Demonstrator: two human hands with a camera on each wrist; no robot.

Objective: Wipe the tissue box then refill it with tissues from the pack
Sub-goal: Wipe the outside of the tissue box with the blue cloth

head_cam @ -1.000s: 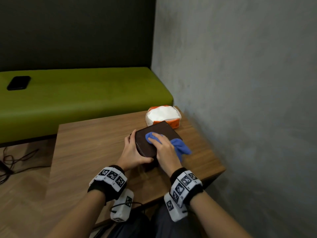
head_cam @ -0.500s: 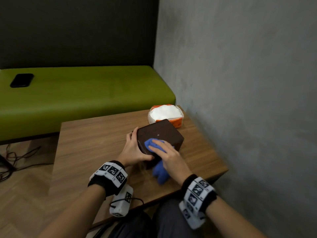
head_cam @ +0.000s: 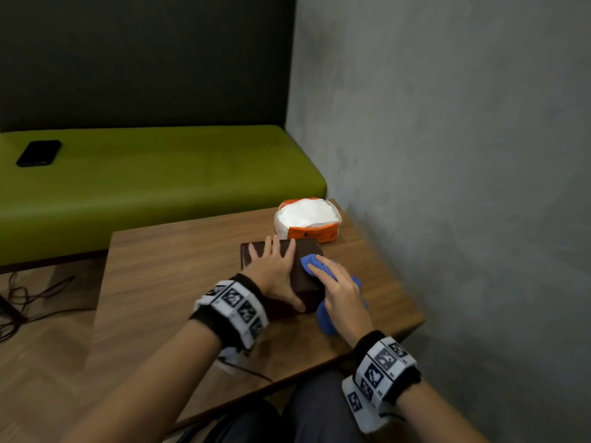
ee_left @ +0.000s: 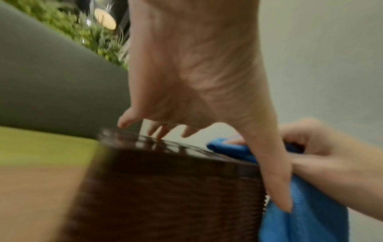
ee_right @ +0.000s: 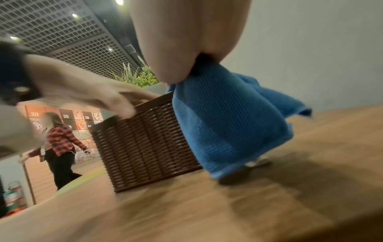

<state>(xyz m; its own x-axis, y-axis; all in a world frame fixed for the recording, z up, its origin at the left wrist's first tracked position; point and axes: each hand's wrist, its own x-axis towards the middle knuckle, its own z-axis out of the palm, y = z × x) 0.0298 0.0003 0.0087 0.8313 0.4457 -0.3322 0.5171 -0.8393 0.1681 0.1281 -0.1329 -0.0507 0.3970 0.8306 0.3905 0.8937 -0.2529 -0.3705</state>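
Observation:
The dark brown woven tissue box (head_cam: 307, 251) (ee_left: 165, 188) (ee_right: 145, 139) stands on the wooden table (head_cam: 176, 282). My left hand (head_cam: 275, 270) (ee_left: 186, 81) lies flat on its top, fingers spread and straight, thumb down the near right corner. My right hand (head_cam: 339, 289) (ee_right: 186, 41) holds a blue cloth (head_cam: 311, 261) (ee_left: 300, 212) (ee_right: 223, 122) against the box's top right edge; the cloth's loose end hangs down the right side to the table. The orange and white tissue pack (head_cam: 307, 219), open on top, sits just behind the box.
A grey wall (head_cam: 447, 187) runs close along the table's right edge. Behind the table is a green bench (head_cam: 160, 180) with a black phone (head_cam: 39, 152) on it. Cables lie on the floor at the left. A person (ee_right: 60, 147) walks far off in the right wrist view.
My left hand has left the box's left side and now lies flat on its top. My right hand has carried the cloth from the near face up to the top right edge.

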